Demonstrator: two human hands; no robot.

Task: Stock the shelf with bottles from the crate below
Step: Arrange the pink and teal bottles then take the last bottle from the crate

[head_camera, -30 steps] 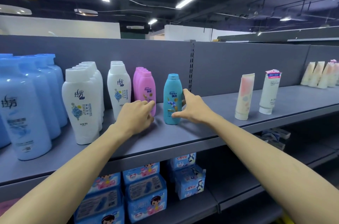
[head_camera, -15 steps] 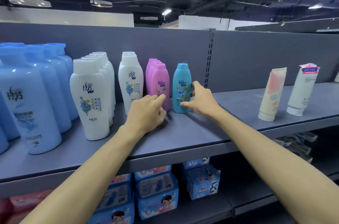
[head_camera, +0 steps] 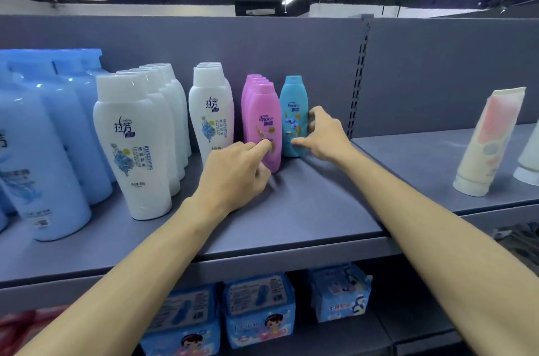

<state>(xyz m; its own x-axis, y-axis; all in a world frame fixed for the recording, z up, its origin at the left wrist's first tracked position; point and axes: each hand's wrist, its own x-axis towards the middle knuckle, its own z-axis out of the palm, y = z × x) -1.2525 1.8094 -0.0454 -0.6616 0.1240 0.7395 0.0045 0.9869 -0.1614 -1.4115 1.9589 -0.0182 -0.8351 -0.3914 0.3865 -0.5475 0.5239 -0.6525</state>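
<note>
Head view, shelf: grey metal shelf (head_camera: pixel 306 210) with bottles standing in rows front to back; at far left pale blue bottles (head_camera: pixel 38 151), then a row of white bottles (head_camera: pixel 131 145), then a second white row (head_camera: pixel 210 119), then a row of pink Rejoice bottles (head_camera: pixel 264 125), then one teal Rejoice bottle (head_camera: pixel 294 113) upright near the back panel, just beside the pink row.

Head view, left hand: left hand (head_camera: pixel 236 175) rests on the shelf at the foot of the front pink bottle; fingers curled, forefinger and thumb touching its lower front; whether it pinches or only steadies the bottle I cannot tell.

Head view, right hand: right hand (head_camera: pixel 323 134) cups the teal bottle, thumb across its lower front, fingers curled round its right side; a narrow hold on the bottle.

Head view, elsewhere: two squeeze tubes (head_camera: pixel 487 143) stand well apart to the right; blue packets (head_camera: pixel 256 312) lie on the shelf below; the crate is not in view.

Step in hand: seemingly seating and squaring the teal bottle beside the pink row, with the left hand keeping the pink front bottle in line.

Next move calls for: letting go without tipping the narrow bottle; then reaching down for another bottle, since the teal row has only one visible and bare shelf lies in front of it.
</note>
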